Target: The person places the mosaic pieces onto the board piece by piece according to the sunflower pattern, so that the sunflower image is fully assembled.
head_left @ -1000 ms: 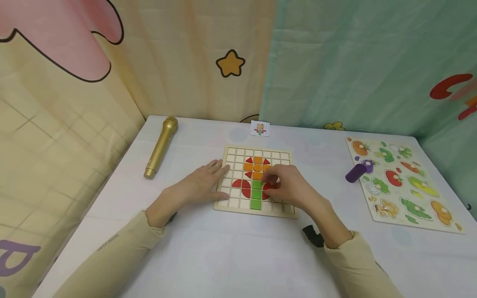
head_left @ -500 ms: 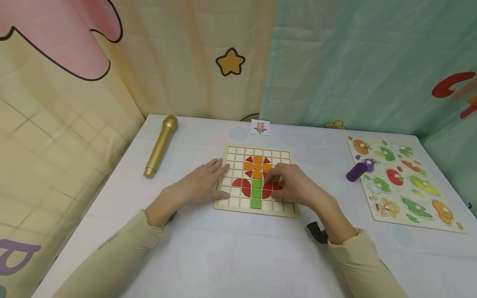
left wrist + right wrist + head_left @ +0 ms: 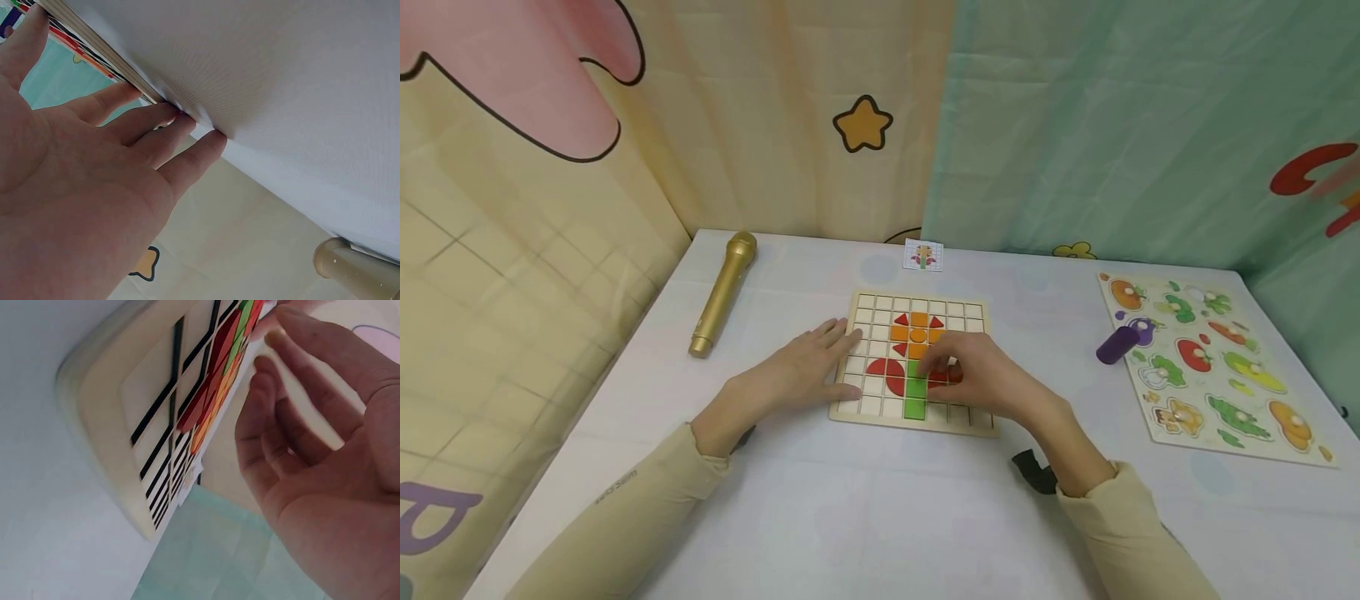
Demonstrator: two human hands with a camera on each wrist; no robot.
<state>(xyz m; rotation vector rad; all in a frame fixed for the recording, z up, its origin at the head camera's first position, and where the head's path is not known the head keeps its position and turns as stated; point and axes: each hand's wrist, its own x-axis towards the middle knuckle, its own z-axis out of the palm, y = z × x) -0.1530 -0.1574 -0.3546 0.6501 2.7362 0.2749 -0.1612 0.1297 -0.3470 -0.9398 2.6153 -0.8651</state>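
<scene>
A square wooden grid board (image 3: pixel 955 430) lies on the table with flat coloured tiles set in its cells. Orange tiles (image 3: pixel 919 320) form a cross, ringed by small red triangles. Below it runs a column of green square tiles (image 3: pixel 915 408), flanked by red curved tiles (image 3: pixel 895 379). My left hand (image 3: pixel 801 367) rests with spread fingers against the board's left edge, and the left wrist view shows those fingertips touching edge and cloth. Bent over the green column and right-hand red tiles is my right hand (image 3: pixel 981 375). No tile shows between its fingers (image 3: pixel 269 394); the exact contact is hidden.
A gold microphone (image 3: pixel 724 296) lies at the left. Behind the board is a small pattern card (image 3: pixel 922 255). A vegetable peg puzzle (image 3: pixel 1213 367) lies at the right, with a purple cylinder (image 3: pixel 1117 345) on its left edge. Curtains hang behind the table.
My right hand has shifted slightly left across the board, from the right-hand red tiles onto the green column. The left hand stays in place at the board's edge.
</scene>
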